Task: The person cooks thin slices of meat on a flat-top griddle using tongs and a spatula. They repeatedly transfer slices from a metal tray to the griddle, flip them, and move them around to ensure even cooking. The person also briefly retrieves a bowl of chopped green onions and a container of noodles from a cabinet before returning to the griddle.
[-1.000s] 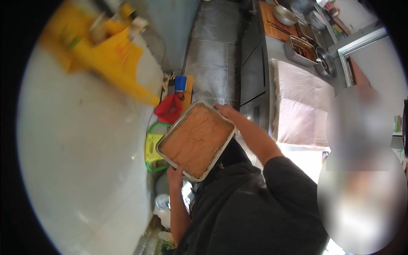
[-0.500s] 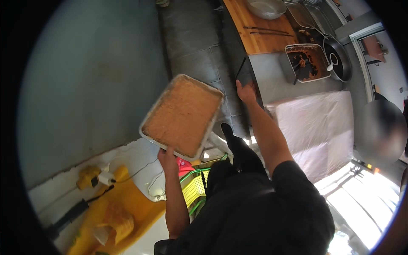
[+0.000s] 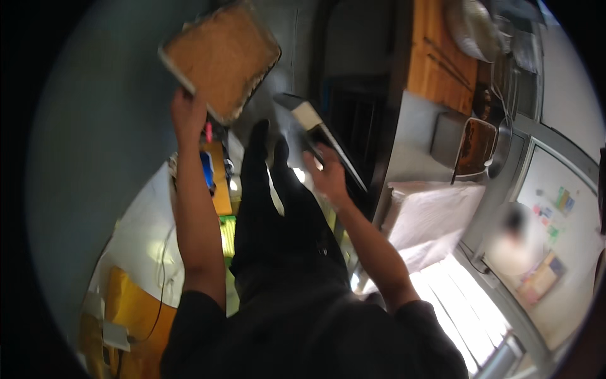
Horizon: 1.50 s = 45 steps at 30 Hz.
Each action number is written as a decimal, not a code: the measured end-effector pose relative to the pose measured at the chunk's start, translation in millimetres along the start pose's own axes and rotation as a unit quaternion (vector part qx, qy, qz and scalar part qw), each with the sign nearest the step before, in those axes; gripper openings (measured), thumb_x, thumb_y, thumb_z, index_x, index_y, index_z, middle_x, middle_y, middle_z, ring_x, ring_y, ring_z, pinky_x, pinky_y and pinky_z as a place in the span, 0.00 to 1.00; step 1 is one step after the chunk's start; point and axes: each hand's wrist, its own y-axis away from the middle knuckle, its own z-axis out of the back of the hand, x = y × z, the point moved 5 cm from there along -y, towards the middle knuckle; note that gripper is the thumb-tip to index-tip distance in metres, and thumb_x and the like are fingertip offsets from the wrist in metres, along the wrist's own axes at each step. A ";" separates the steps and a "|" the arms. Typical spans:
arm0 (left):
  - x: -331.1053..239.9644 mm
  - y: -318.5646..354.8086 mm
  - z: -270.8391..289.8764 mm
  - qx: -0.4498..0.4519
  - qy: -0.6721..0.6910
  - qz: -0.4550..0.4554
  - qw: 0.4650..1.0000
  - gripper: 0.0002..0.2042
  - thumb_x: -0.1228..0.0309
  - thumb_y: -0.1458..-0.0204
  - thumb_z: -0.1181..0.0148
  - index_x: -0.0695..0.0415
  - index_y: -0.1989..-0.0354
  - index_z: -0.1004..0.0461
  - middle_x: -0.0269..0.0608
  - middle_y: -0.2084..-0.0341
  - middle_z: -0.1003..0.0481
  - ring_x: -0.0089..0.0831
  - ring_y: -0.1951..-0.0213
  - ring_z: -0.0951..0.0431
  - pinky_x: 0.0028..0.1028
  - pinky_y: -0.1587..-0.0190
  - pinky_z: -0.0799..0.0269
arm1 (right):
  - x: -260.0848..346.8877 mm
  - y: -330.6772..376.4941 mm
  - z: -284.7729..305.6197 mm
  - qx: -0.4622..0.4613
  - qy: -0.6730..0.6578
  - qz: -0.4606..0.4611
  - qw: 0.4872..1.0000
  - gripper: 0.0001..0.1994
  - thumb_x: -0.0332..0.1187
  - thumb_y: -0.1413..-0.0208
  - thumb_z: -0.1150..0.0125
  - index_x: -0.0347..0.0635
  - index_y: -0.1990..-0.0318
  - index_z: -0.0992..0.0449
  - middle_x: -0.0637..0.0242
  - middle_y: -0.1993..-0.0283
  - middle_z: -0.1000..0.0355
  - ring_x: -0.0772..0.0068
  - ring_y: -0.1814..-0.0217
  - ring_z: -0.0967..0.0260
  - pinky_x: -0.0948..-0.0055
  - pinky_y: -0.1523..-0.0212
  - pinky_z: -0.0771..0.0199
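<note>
- Your left hand (image 3: 189, 118) has its grip clenched on the near edge of a rectangular, pale-rimmed tray (image 3: 175, 69) filled with a flat brown layer (image 3: 221, 60).
- The tray is out in front of you, at the end of your outstretched left arm.
- Your right hand (image 3: 327, 177), nearer to you than the tray and to its right, is at the edge of an open dark door with a pale inner strip (image 3: 307, 116); its fingers are bent, but blur hides the contact, so you cannot tell whether that grip is grasping the door or released.
- Well to the right of the tray is a grey metal desk (image 3: 404, 136), bearing an orange-brown wooden board (image 3: 420, 79) with two thin dark sticks (image 3: 447, 61) on it.
- Farther right of the tray, a deep rectangular metal container (image 3: 447, 140) with brown residue inside stands on the desk.
</note>
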 end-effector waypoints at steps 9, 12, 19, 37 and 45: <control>79.8 40.1 -93.5 0.279 0.044 0.191 0.940 0.22 0.71 0.48 0.39 0.65 0.43 0.25 0.44 0.55 0.19 0.29 0.55 0.20 0.31 0.51 0.25 | -18.0 100.2 -68.7 0.275 -0.040 0.002 0.961 0.21 0.41 0.37 0.36 0.36 0.42 0.22 0.47 0.47 0.21 0.45 0.43 0.24 0.56 0.40 0.27; 97.1 80.9 -141.8 0.376 0.066 0.187 0.905 0.25 0.67 0.51 0.33 0.65 0.44 0.25 0.46 0.56 0.18 0.30 0.55 0.19 0.32 0.51 0.23 | -23.3 103.4 -70.5 0.244 -0.024 0.047 0.968 0.20 0.39 0.39 0.35 0.36 0.44 0.22 0.46 0.48 0.21 0.43 0.44 0.24 0.56 0.41 0.27; 153.9 173.3 -318.0 0.466 0.042 0.122 0.875 0.22 0.73 0.46 0.36 0.65 0.43 0.28 0.47 0.53 0.20 0.32 0.51 0.21 0.35 0.48 0.25 | -33.3 110.7 -68.9 0.253 0.029 0.055 0.965 0.17 0.37 0.40 0.37 0.37 0.47 0.21 0.46 0.50 0.22 0.42 0.45 0.26 0.51 0.40 0.31; 19.2 162.6 -474.4 0.530 -0.128 -0.141 0.826 0.20 0.66 0.38 0.42 0.58 0.38 0.27 0.55 0.44 0.23 0.47 0.41 0.24 0.40 0.40 0.28 | -14.0 58.6 -26.8 0.120 -0.031 0.084 0.989 0.17 0.39 0.40 0.41 0.41 0.47 0.21 0.51 0.47 0.21 0.44 0.45 0.24 0.49 0.42 0.27; -147.6 7.1 -264.7 0.158 -0.032 -0.249 0.955 0.11 0.70 0.38 0.46 0.60 0.51 0.23 0.57 0.60 0.19 0.53 0.56 0.19 0.44 0.54 0.23 | -51.6 -50.7 40.4 -0.070 0.132 0.017 0.989 0.52 0.44 0.46 0.34 0.31 0.23 0.61 0.41 0.21 0.53 0.45 0.20 0.52 0.54 0.22 0.51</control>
